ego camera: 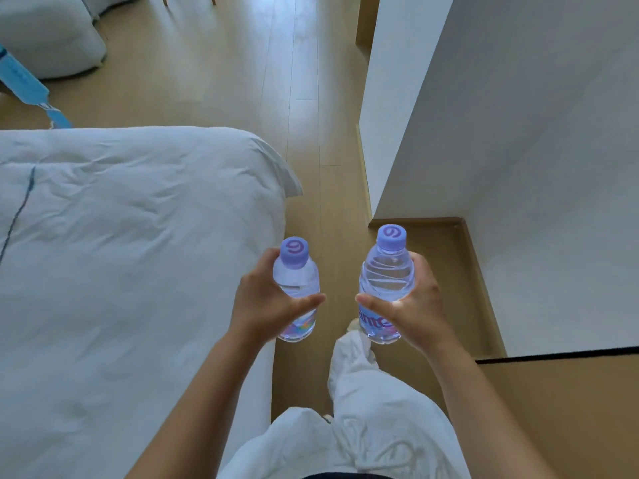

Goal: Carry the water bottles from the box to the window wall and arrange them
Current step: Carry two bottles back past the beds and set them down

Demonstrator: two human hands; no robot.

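2 edges border the free strip of wooden floor [304, 98]: on the left the white bed [121, 254], its cover corner hanging over the side, and on the right the white wall [518, 133] with its wooden skirting. The strip runs straight ahead between them, and past the wall corner a small recess of floor opens to the right.

Both bottles are clear plastic, filled with water, with lilac caps that carry a swirl mark and a coloured label low on the body. They are held upright, side by side but apart, above the floor.

I count 2 bottles and 2 hands. The left hand [257, 302] has its fingers wrapped around the left bottle [296, 288]; the right hand [416, 305] grasps the right bottle [386, 281] the same way. White trousers [363, 409] show below.
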